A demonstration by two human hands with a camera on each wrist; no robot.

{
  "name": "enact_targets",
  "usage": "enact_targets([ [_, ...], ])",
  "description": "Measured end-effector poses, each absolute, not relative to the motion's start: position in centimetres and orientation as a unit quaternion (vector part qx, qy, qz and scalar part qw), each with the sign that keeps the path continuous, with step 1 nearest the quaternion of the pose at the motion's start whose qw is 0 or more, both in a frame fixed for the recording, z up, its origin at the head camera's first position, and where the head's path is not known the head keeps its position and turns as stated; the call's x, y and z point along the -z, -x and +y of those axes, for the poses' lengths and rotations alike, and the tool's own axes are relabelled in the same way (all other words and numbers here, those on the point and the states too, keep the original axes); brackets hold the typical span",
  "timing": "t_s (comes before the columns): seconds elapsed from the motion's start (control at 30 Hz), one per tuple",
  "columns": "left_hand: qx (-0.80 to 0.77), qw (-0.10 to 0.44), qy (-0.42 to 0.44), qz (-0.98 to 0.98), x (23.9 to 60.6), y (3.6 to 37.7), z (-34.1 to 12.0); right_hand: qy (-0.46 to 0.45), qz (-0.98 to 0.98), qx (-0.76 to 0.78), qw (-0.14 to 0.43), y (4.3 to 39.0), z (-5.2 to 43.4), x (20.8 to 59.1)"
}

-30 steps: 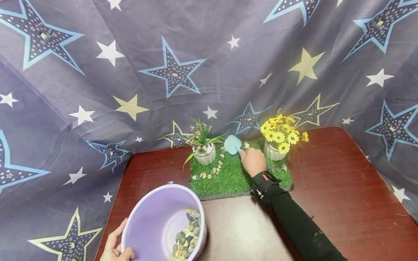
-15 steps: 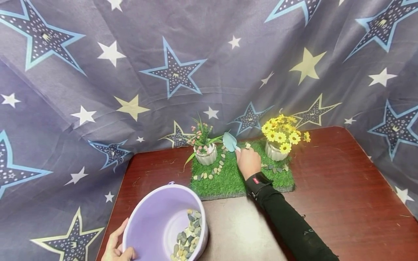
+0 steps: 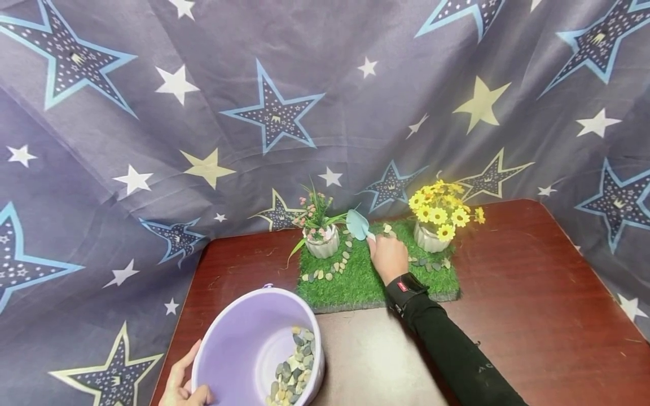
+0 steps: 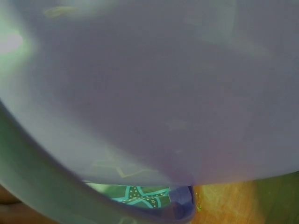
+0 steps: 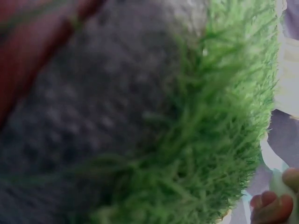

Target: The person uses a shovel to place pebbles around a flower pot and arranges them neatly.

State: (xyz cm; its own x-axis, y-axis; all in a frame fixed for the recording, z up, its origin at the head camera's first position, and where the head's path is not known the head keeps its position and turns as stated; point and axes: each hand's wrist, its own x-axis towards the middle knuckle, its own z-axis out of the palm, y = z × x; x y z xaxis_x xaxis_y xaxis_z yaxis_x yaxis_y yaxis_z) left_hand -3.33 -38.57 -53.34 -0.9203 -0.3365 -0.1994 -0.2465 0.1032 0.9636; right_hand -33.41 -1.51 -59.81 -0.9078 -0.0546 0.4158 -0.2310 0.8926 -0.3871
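My right hand (image 3: 390,256) grips the pale handle of a light-blue toy shovel (image 3: 358,224) over the back of a green turf mat (image 3: 350,287). The shovel's blade points up and left, beside the pot of pink flowers (image 3: 322,243). In the right wrist view, curled fingers (image 5: 275,207) close round the handle, low at the right. My left hand (image 3: 185,383) holds the rim of a purple bucket (image 3: 233,321), thumb inside. The bucket tilts, and grey and tan pebbles (image 3: 293,369) lie along its right side. Its wall fills most of the left wrist view.
On the mat's right stands a white pot of yellow flowers (image 3: 431,239). Rows of pebbles (image 3: 337,266) curve by the left pot, with more pebbles (image 3: 429,264) near the right one. The mat lies on a reddish wooden table (image 3: 528,293). A star-patterned curtain (image 3: 355,113) hangs behind.
My right hand and the shovel have shifted slightly left, and the blade has turned and tilted. The left hand keeps its hold on the bucket, which looks unchanged.
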Motion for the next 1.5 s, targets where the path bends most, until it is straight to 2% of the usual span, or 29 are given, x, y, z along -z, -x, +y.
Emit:
enact_targets([
  [0.47,0.669,0.036,-0.177,-0.721,53.8,3.7,-38.4,-0.055,-0.951,-0.224,0.204,33.0,-1.0,59.8],
  [0.67,0.703,0.080,-0.063,-0.704,54.4,2.6,-39.4,-0.081,-0.937,-0.283,0.190,32.0,0.0,57.8],
  [0.77,0.723,0.079,-0.024,-0.686,54.5,2.5,-39.7,-0.107,-0.937,-0.291,0.163,30.6,1.1,55.9],
  [0.97,0.702,0.053,-0.111,-0.702,54.1,3.0,-39.5,-0.168,-0.914,-0.354,0.102,26.1,3.1,50.5],
  [1.1,0.684,0.046,-0.115,-0.719,53.8,3.8,-39.7,-0.236,-0.884,-0.397,0.076,22.5,2.7,47.8],
  [1.33,0.679,0.046,-0.133,-0.721,54.0,4.5,-39.6,-0.401,-0.838,-0.364,0.071,17.9,-0.4,48.0],
  [1.5,0.707,0.048,-0.137,-0.692,54.4,4.6,-39.2,-0.433,-0.832,-0.335,0.086,17.2,-1.2,48.8],
])
